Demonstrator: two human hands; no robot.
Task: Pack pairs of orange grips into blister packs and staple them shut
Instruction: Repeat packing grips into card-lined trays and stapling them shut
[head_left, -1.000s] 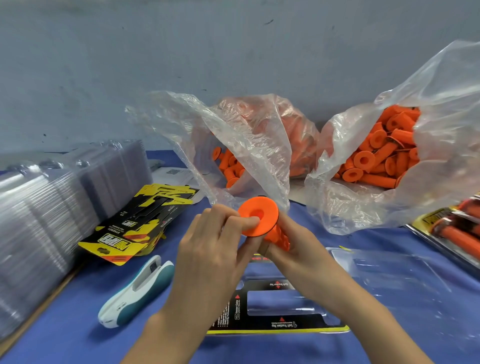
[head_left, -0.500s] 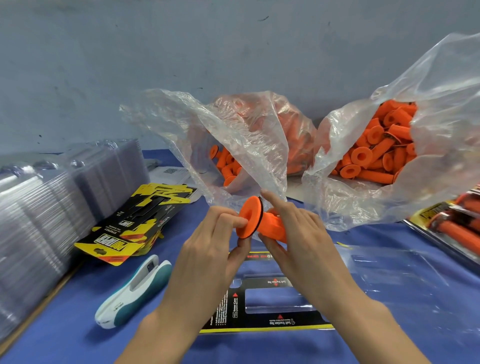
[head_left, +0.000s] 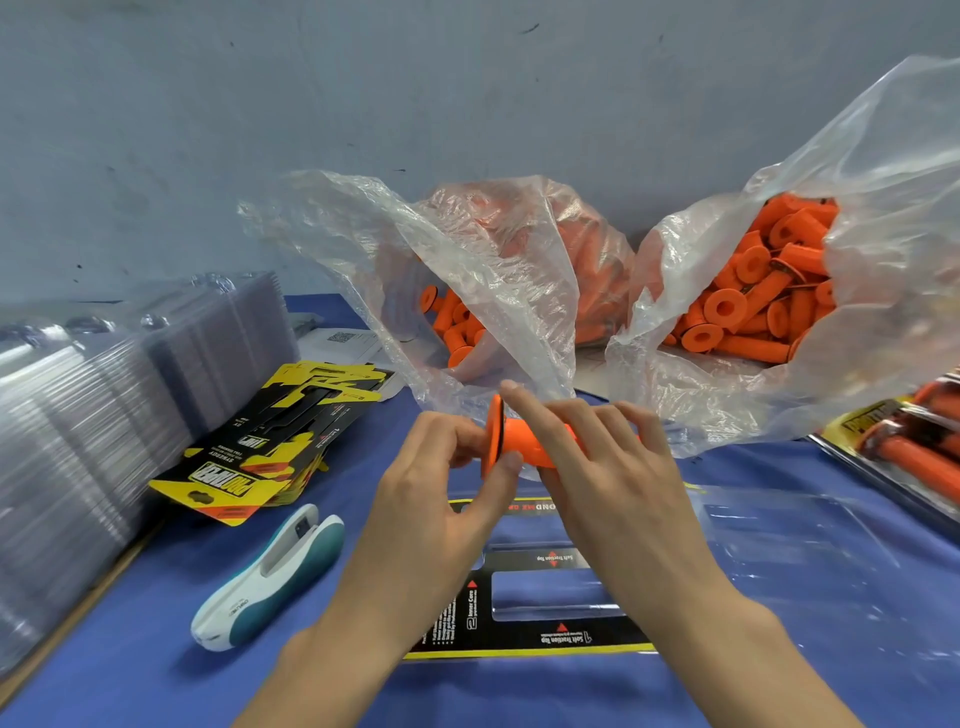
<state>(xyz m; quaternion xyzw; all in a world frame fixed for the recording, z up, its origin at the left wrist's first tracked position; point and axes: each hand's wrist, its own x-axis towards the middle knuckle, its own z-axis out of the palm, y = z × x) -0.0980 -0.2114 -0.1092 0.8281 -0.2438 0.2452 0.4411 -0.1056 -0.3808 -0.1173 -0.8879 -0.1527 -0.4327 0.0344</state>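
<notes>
Blue cloth covers the table under a grey wall. At mid-frame, above the table, both hands hold one orange grip.

A second ago its flange faced the camera like a disc. It has since been turned level, so the flange now shows edge-on at the left and the barrel runs right, under the fingers. I take this as lining the grip up with a cavity of the open pack lying just below, so the seating step looks close. No grip is in that pack yet, and stapling is still far off.

The left hand pinches the flange rim between thumb and curled fingers. The right hand wraps the barrel from above, with its thumb beneath. Its index finger has lifted and now lies straight, slanting up-left over the flange. Both forearms rise from the lower edge of the frame.

The pack's black-and-yellow card shows between the wrists. A white and teal stapler lies untouched at lower left. Above it is a pile of spare cards, and past that, at the left edge, a stack of clear blisters. Two plastic bags of grips stand behind the hands, one at centre and one at upper right. Filled packs lie at the right edge.
</notes>
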